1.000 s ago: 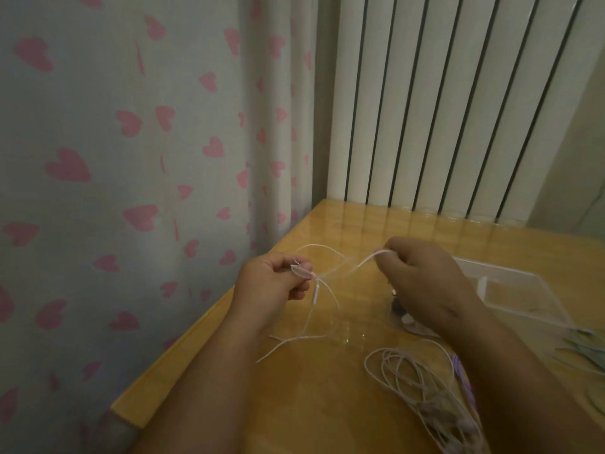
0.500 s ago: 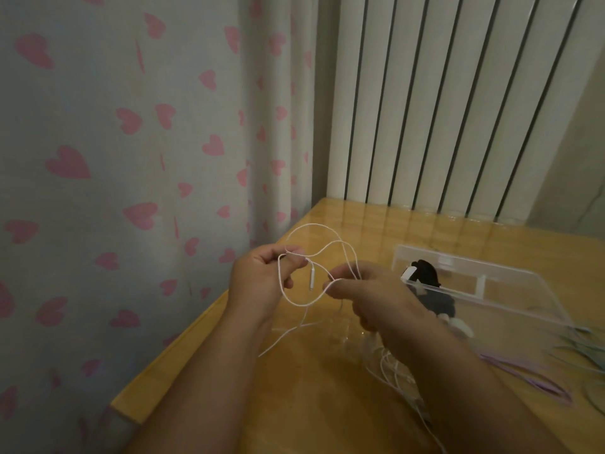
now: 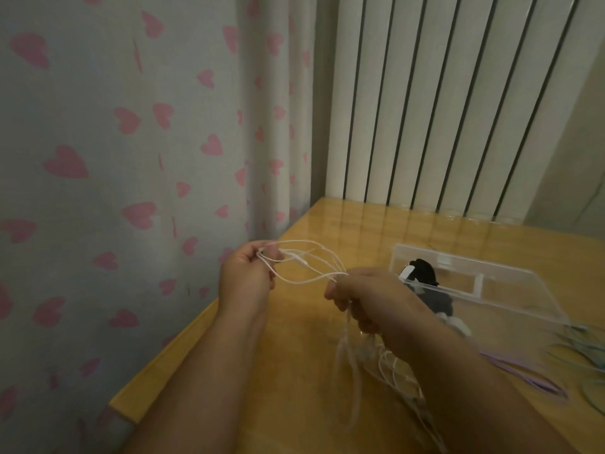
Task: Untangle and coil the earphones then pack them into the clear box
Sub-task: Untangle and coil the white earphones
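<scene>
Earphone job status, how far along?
Done: a dark bundle lies in the clear box. In hand: left hand and right hand stretch white earphone loops, tail trailing on the table. Left: finish coiling, box it; purple cable lies loose beside the box.

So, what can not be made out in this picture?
Head view only.
White earphone cable: earbuds unseen; strands vanish into the left hand and right hand.
Dark object in the clear box: dim, partly behind the right hand.
Green cables: cut by right edge.
</scene>
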Motion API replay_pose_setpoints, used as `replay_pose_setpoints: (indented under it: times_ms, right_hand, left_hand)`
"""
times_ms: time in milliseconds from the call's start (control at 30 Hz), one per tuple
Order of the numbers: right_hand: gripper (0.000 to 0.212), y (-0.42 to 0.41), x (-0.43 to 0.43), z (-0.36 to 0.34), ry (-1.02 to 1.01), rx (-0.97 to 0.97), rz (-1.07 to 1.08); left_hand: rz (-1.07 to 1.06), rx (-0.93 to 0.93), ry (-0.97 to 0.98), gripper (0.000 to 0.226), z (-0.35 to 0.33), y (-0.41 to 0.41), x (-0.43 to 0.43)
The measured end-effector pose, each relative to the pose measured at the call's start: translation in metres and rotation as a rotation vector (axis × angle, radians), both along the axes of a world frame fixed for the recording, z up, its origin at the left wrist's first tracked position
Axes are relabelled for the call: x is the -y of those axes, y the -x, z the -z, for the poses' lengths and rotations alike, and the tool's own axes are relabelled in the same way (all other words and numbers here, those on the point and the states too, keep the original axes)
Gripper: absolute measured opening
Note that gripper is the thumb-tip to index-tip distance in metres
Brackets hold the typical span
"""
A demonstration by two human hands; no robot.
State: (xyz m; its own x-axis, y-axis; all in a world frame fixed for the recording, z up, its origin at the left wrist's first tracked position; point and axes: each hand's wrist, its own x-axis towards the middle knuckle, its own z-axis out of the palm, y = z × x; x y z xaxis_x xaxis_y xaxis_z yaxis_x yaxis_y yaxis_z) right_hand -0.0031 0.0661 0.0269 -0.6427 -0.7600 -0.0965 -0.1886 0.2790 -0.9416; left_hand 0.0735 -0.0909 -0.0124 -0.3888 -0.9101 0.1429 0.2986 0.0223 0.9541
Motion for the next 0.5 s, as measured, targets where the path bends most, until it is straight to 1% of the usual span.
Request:
replay_pose_setpoints:
  times_ms: [33, 67, 100, 133, 167, 233, 300, 333, 400, 467, 500]
  right_hand:
    - [0.015, 0.006, 0.002, -0.001, -0.045, -0.004, 0.014]
    - [0.022, 0.012, 0.0, 0.0, -0.112, -0.018, 0.001]
    - [0.026, 0.017, -0.001, 0.001, -0.17, -0.044, -0.04]
    - [0.028, 0.023, -0.001, 0.001, -0.211, -0.065, -0.065]
    - [0.025, 0.023, -0.004, -0.002, -0.218, -0.041, -0.085]
    - [0.019, 0.022, -0.012, -0.008, -0.113, 0.021, -0.075]
    - [0.017, 0.017, -0.021, -0.015, -0.03, -0.001, -0.119]
    - [0.016, 0.015, -0.024, -0.016, -0.023, -0.03, -0.149]
    - [0.016, 0.015, -0.023, -0.014, -0.068, -0.114, -0.152]
    - [0.02, 0.016, -0.019, -0.01, -0.124, -0.249, -0.074]
    - [0.022, 0.016, -0.019, -0.009, -0.142, -0.329, -0.031]
  left_hand:
    - [-0.034, -0.025, -0.049, 0.012, 0.0, 0.0, 0.003]
    - [-0.056, -0.044, -0.09, 0.014, 0.001, 0.001, 0.006]
    - [-0.061, -0.061, -0.13, 0.016, 0.001, 0.002, 0.006]
    - [-0.052, -0.085, -0.172, 0.016, 0.001, 0.003, 0.006]
    - [-0.028, -0.119, -0.214, 0.016, 0.0, 0.003, 0.005]
    - [0.023, -0.208, -0.284, 0.016, -0.003, 0.002, 0.003]
    - [0.055, -0.291, -0.337, 0.016, -0.006, -0.001, 0.005]
    - [0.064, -0.306, -0.354, 0.018, -0.006, -0.002, 0.006]
    - [0.054, -0.263, -0.352, 0.025, -0.005, -0.004, 0.006]
    - [-0.006, -0.138, -0.27, 0.026, -0.003, -0.004, 0.005]
    - [-0.055, -0.07, -0.209, 0.023, -0.002, -0.004, 0.005]
